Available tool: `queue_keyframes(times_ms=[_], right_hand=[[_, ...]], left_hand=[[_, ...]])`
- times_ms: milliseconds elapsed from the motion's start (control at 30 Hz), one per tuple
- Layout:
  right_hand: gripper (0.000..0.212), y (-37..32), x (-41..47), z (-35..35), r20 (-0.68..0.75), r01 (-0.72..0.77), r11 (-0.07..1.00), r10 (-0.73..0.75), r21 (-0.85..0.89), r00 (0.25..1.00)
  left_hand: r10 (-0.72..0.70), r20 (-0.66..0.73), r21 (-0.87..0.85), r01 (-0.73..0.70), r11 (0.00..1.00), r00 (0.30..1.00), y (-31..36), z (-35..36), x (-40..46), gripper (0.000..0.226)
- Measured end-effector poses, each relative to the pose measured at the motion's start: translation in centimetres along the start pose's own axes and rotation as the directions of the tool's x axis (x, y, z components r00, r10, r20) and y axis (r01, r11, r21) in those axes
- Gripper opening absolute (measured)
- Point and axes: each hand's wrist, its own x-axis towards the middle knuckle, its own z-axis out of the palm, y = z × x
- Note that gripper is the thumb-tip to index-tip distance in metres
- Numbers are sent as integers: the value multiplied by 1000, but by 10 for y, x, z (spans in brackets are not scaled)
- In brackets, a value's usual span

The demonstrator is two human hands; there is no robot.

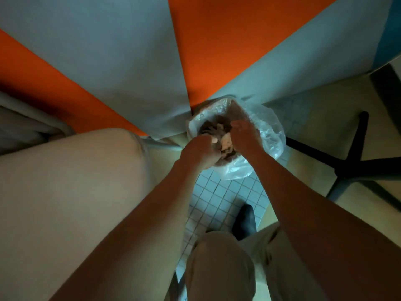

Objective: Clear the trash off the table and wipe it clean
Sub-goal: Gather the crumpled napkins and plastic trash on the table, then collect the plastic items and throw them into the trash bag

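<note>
**Both hands in the trash bin by the wall**

The largest thing in view was the wall (121,68), panelled in grey and orange wedges, which filled the upper part of the picture behind the bin. On the near left side of the bin rose a broad pale rounded surface (71,192); the picture did not show clearly what it was. The floor (219,192) under the bin was laid with small white tiles, with plain pale flooring farther to the right. To the right of the bin, a dark cross-shaped base (347,166) stood on that pale flooring. Nearer the camera than the bin were the person's knee in light trousers (219,263) and a dark shoe (244,220) on the tiles.

The trash bin (235,135) stood at the foot of the wall, lined with a clear plastic bag (271,135) that spilled over its rim. Crumpled trash (225,142), pale and brown, lay inside the bin at its mouth.

Both bare forearms reached down to the bin. The left hand (198,152) was at the bin's near left rim, fingers curled around the crumpled trash. The right hand (244,135) was just beside it over the bin's mouth, fingers bent down onto the same wad. The two hands were close together, nearly touching.
</note>
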Motion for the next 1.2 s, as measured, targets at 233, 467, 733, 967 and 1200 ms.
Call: queue_keyframes(times_ms=[233,467,733,967,1200], right_hand=[[36,-25,-117,-63,183,-46,976,86,-211,979],[36,-79,-231,-145,297,-124,987,150,-103,943],[35,-102,-322,-231,265,-27,999,35,-34,964],[28,-86,-382,-311,44,60,998,-62,31,997],[27,-13,-405,-405,-119,46,995,-36,84,992]], left_hand=[[-84,136,70,75,995,987,30,-31,-125,65],[-75,71,11,74,997,995,79,-101,-254,65],[-12,-52,-7,12,1000,999,130,-139,-341,61],[144,-93,63,-138,988,985,211,-127,-365,57],[261,-111,46,-257,965,959,304,-88,-375,54]])
